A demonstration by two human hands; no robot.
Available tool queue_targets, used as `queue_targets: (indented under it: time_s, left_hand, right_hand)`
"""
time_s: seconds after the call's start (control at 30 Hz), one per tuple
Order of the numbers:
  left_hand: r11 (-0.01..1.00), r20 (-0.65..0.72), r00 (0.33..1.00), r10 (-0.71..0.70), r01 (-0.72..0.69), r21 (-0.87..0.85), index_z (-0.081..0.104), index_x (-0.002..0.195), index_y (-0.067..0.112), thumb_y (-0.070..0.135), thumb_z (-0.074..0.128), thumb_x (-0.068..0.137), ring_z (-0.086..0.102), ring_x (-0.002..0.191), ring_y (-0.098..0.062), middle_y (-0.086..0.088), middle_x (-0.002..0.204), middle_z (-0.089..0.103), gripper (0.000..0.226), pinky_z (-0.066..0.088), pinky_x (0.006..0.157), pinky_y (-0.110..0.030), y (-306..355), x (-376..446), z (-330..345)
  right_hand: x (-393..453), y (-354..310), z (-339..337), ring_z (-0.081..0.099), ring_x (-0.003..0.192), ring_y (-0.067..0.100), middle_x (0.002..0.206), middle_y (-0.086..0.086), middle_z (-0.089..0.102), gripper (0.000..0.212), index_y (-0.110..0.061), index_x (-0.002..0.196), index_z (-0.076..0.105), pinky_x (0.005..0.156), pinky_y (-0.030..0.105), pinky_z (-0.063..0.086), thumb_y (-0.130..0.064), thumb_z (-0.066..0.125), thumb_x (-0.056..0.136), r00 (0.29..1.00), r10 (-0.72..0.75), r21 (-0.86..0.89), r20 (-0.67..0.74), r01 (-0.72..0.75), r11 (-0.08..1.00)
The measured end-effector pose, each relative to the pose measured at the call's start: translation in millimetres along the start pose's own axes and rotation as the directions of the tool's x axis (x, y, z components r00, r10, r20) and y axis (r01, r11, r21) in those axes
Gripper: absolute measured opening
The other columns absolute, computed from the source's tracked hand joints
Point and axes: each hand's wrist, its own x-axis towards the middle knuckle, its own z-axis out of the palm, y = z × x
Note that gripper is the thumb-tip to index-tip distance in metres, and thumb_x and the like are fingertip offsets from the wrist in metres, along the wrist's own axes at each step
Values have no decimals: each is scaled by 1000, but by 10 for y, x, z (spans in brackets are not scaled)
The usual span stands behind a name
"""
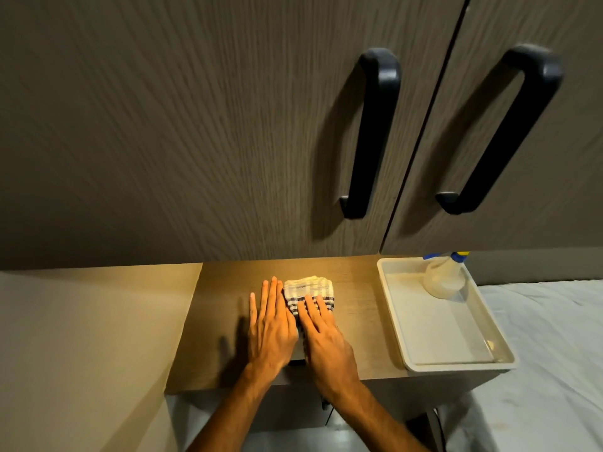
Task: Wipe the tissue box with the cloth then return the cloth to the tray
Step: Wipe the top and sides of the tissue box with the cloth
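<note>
A folded cloth [308,288], pale yellow and white with dark blue stripes, lies in the middle of a small wooden table [362,308]. My right hand [323,337] rests flat on the cloth's near half, fingers spread, pressing it down. My left hand [272,327] lies flat with fingers straight, touching the cloth's left edge and holding nothing. A small dark grey edge [295,355] shows between my wrists; the hands and cloth cover the rest, and I cannot tell whether it is the tissue box. The white tray [456,367] stands on the table's right side.
A clear spray bottle [443,278] with a blue and yellow head stands in the tray's far corner. Cabinet doors with two black handles [372,132] [509,125] hang over the table's back. A white bed sheet [551,353] lies to the right, a beige wall to the left.
</note>
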Motion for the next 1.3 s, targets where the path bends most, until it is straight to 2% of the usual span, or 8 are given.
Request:
queue_targets:
  time_s: [0.1,0.2,0.37,0.53,0.73,0.9,1.13,1.3]
  left_hand:
    - [1000,-3,1000,21,-21,4,37,153,0,35,28,99,21,155,-33,-20,164,31,65,10,127,-56,15,11,-32]
    - [1000,-34,999,9,-9,-1,33,154,-2,35,23,102,29,152,-35,-22,162,35,65,10,125,-54,48,15,-66]
    - [1000,-10,1000,0,0,26,27,157,-1,32,34,99,20,156,-33,-19,166,27,67,10,126,-56,33,-2,-47]
    - [999,-6,1000,31,-30,36,38,154,1,31,28,100,20,156,-33,-20,165,31,62,13,126,-58,11,9,-55]
    - [999,-30,999,-39,38,-23,27,158,2,37,17,104,20,156,-30,-17,166,29,65,9,127,-53,75,22,-50]
    - [1000,-37,999,0,-1,-17,35,154,0,34,20,100,22,155,-33,-19,164,32,66,7,125,-55,73,2,-107]
    - [999,8,999,-34,33,18,26,158,1,37,22,104,19,156,-32,-19,166,28,65,7,126,-55,56,18,-38]
    - [1000,10,1000,-13,13,-2,31,157,2,37,20,102,18,156,-32,-17,166,28,66,3,126,-54,67,0,-94]
  right_hand:
    - [227,86,-3,10,152,19,164,-3,11,64,-24,155,20,115,44,40,-28,52,99,998,-39,-34,41,41,999]
    - [415,155,-76,9,152,17,166,-6,8,64,-27,156,17,109,43,47,-31,49,101,997,53,-12,50,-53,999]
    - [-1,-13,-35,5,152,17,164,-4,7,73,-23,155,17,118,38,29,-24,59,96,999,49,53,-16,-48,997]
    - [242,48,-11,12,152,20,165,1,14,63,-21,155,20,119,45,34,-29,48,99,999,-15,-13,52,16,1000]
    - [154,53,-89,17,152,21,166,-2,15,72,-23,156,17,113,42,40,-27,58,97,987,161,75,-26,-159,984]
    - [46,-27,54,22,149,24,162,6,25,73,-16,152,30,115,48,39,-16,68,91,999,-13,-39,-37,11,999]
    - [230,5,-134,12,152,21,166,-2,11,72,-24,156,18,112,43,41,-26,58,97,991,133,23,-1,-133,991]
    - [44,-79,43,13,152,23,164,5,18,75,-18,154,24,120,45,30,-23,67,92,1000,11,-37,-13,-11,999]
